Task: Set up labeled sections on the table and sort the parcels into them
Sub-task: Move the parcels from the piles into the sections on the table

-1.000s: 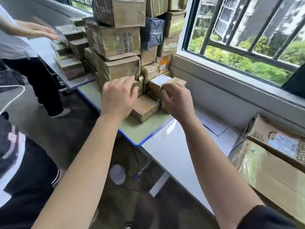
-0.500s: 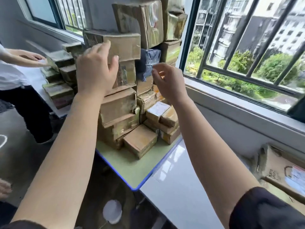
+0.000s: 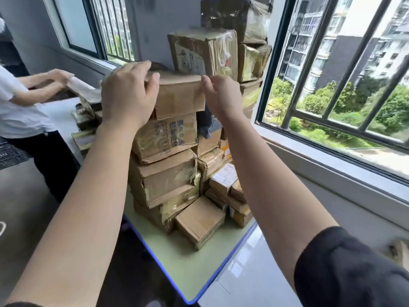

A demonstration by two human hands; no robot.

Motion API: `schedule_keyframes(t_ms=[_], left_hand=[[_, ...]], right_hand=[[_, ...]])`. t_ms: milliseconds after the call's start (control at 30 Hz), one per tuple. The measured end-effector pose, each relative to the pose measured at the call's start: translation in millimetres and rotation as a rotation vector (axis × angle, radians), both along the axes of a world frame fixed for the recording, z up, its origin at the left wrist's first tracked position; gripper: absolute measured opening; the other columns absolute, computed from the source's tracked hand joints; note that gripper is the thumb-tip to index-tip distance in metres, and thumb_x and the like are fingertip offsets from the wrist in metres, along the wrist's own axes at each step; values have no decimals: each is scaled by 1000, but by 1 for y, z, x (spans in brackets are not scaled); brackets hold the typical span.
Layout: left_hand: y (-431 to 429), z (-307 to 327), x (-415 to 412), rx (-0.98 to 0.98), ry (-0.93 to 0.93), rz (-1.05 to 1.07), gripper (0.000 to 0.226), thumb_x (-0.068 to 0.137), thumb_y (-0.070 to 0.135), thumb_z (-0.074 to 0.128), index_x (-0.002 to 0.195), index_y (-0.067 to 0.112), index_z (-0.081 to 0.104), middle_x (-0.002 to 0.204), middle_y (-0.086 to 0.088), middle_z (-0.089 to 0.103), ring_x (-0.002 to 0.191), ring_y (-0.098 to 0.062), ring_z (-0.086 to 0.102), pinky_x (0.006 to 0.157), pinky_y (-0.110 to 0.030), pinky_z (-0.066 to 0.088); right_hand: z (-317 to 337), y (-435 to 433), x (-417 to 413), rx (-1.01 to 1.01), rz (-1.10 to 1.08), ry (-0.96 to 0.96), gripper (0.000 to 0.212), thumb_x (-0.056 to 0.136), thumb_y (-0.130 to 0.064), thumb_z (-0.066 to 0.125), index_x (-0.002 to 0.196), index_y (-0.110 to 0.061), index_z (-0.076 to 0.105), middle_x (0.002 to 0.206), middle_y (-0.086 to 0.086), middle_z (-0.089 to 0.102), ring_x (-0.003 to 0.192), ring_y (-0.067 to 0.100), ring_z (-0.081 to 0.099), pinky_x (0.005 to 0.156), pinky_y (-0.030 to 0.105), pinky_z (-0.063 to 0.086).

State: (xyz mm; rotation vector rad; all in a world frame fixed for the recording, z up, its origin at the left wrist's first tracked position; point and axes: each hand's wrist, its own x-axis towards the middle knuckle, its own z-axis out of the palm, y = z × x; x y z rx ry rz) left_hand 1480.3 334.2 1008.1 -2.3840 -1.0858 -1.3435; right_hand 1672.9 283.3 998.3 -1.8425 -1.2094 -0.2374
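Top box (image 3: 179, 96) sits on the front stack of parcels (image 3: 166, 173) on the counter (image 3: 194, 269). Left hand (image 3: 128, 96) grips its left end, fingers (image 3: 141, 66) curled over the top, thumb on the front. Right hand (image 3: 221, 96) touches its right edge with bent fingers; a pinch cannot be confirmed.

Bright daylight enters through the barred window (image 3: 345, 120) on the right and glares off the white bench (image 3: 252, 258). Buildings (image 3: 376, 45) outside wash out; bars (image 3: 308, 63) bow near the edges; the far-left person (image 3: 20, 111) looks soft.
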Motion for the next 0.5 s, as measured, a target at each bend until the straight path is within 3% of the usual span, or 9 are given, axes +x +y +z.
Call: schedule_keyframes(t_ms=[67,233,367,433,500], left_hand=[[6,-2,1,4,0,-14,48,98,37,35,129,9,57,123,-14,63,111,-33,57,91,-42,44],[20,-5,1,-5,-17,-36,50,98,39,32,127,8,59,122,-14,64,109,-33,58,92,-43,45],[29,-8,0,-23,-25,-48,49,99,39,33,126,9,59,122,-13,64,110,-32,58,92,-44,45],[33,-10,0,-32,-30,-51,49,98,39,33,126,8,59,123,-13,63,111,-32,58,93,-44,45],[37,-11,-1,-38,-36,-50,49,98,38,33,126,8,60,123,-13,63,111,-32,58,92,-44,45]], right_hand=[[0,12,-1,-36,-16,67,50,99,-50,38,88,-11,67,79,2,67,73,21,62,59,29,42],[-1,32,-8,-73,-76,205,58,95,-64,29,73,-16,52,86,6,68,79,26,63,59,31,41],[1,39,-9,-43,-116,264,54,94,-62,34,60,-21,44,81,5,65,81,28,64,58,30,38],[2,43,-10,-66,-118,288,55,93,-62,34,66,-18,52,85,5,67,83,29,65,59,30,42],[2,46,-12,-105,-101,337,67,90,-67,29,88,-12,66,97,8,69,90,30,64,74,36,52]])
